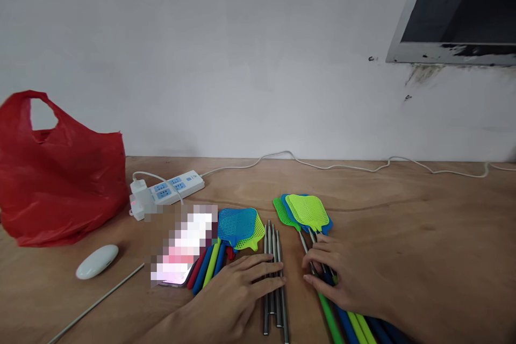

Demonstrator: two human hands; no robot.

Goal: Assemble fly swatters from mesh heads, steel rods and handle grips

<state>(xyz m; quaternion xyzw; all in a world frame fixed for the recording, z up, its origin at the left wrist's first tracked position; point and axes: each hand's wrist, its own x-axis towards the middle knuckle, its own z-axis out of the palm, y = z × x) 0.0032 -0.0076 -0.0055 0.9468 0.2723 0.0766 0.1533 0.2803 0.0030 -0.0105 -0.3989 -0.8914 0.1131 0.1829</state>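
There they were, metal rods (277,301) right beneath the left hand's (242,285) slightly spread fingers, running crosswise to them! The right hand (342,274) curled over swatters (308,212); whether pinching, I couldn't tell.

Mesh swatter heads (308,212) are blu, grn, yel-grn.

One camera is sitting on the person's head, facing forward and down across a table (435,236) toward a wall (201,64) behind it. It is viewing the left hand (242,287) and right hand (334,274) from close above, near the lower edge. The wall is standing farther off, filling the upper half. The frame is cutting off a bag (68,183) at left and a dark panel (463,5) at upper right.
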